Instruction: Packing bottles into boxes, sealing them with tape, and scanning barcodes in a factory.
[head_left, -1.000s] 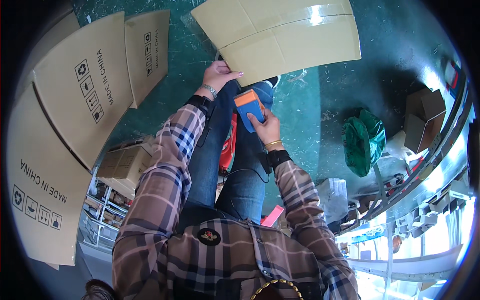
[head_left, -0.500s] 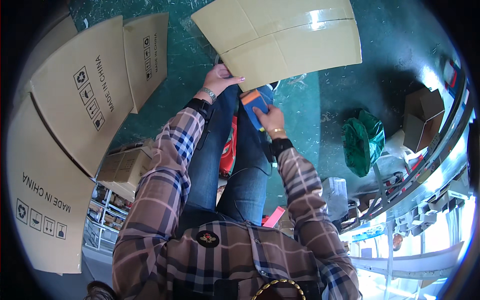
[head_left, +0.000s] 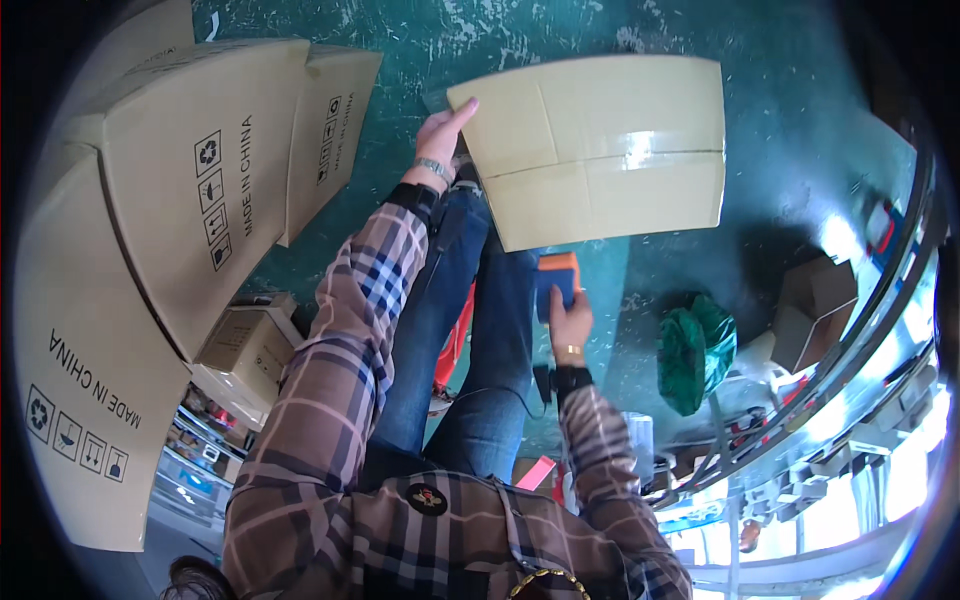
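My left hand (head_left: 440, 140) grips the upper left corner of a tan cardboard box (head_left: 610, 115), thumb on its top face and the other fingers partly hidden behind the edge. A seam crosses that face, with a shiny glare spot on it. My right hand (head_left: 572, 325) is closed round a blue block-shaped thing with an orange end (head_left: 557, 283), perhaps a tape dispenser; its exact kind does not show. It is held just below the box's lower edge, beside my right leg.
Large printed cardboard boxes (head_left: 200, 190) stand close on the left, with a smaller carton (head_left: 245, 350) below them. At the right are a green plastic bag (head_left: 695, 355), an open carton (head_left: 815, 310) and a long curved-looking bench (head_left: 860, 370). The green floor (head_left: 420, 40) is scuffed.
The box has turned to lie more level and appears lower in view. My left hand has shifted to its upper corner. My right hand has moved down and right with the blue-and-orange thing.
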